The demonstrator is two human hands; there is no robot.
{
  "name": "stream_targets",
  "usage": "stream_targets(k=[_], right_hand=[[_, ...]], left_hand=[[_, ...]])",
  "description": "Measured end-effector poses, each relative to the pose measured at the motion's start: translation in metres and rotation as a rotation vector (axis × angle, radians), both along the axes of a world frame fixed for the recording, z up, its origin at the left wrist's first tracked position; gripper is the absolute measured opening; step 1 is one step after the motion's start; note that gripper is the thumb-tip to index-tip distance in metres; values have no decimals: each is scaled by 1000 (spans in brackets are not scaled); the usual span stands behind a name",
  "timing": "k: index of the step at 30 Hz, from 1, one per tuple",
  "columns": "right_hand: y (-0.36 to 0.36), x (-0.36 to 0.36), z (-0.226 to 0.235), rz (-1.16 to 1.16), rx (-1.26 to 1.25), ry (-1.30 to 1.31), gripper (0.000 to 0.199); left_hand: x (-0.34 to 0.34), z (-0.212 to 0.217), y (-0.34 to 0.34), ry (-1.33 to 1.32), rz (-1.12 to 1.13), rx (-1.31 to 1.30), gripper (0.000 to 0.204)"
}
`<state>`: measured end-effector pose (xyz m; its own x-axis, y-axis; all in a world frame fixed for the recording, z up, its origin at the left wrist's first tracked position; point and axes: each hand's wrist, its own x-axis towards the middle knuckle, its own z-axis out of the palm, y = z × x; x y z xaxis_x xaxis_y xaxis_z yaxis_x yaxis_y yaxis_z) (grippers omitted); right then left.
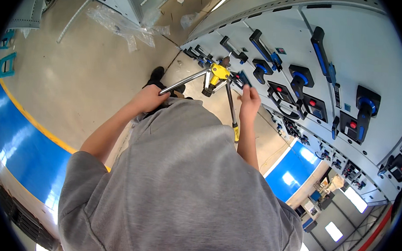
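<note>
My left hand (148, 98) is wrapped round the silver handle of a long-arm hand riveter (220, 72). The tool has a yellow head, a dark collar at its far end and a second arm that hangs down to a yellow-tipped grip (236, 132). To the right of the tool head, my right hand (250, 101) is raised in front of the cabinet. Its thumb and fingers pinch a small dark rectangular plate (245, 78), slightly blurred. Both arms of the riveter are spread apart, and the right hand does not touch them.
A long grey cabinet front (353, 52) runs along the right, with black and blue handles (300, 81) and red buttons jutting out. Clear plastic wrap (119, 25) lies on the floor at the upper left, beside an open metal frame (121, 3). My dark shoe (156, 73) shows below.
</note>
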<state>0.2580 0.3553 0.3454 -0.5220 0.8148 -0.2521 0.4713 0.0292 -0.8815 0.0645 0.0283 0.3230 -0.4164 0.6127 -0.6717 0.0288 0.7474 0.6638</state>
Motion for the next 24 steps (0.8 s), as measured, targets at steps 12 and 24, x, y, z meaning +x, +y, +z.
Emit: stream_targets(k=[12, 24], right_hand=[[8, -59, -6, 133, 14, 178, 26], [5, -28, 0, 142, 142, 146, 23]], left_hand=[[-18, 22, -18, -31, -153, -19, 38], [-31, 34, -10, -29, -207, -72, 36]])
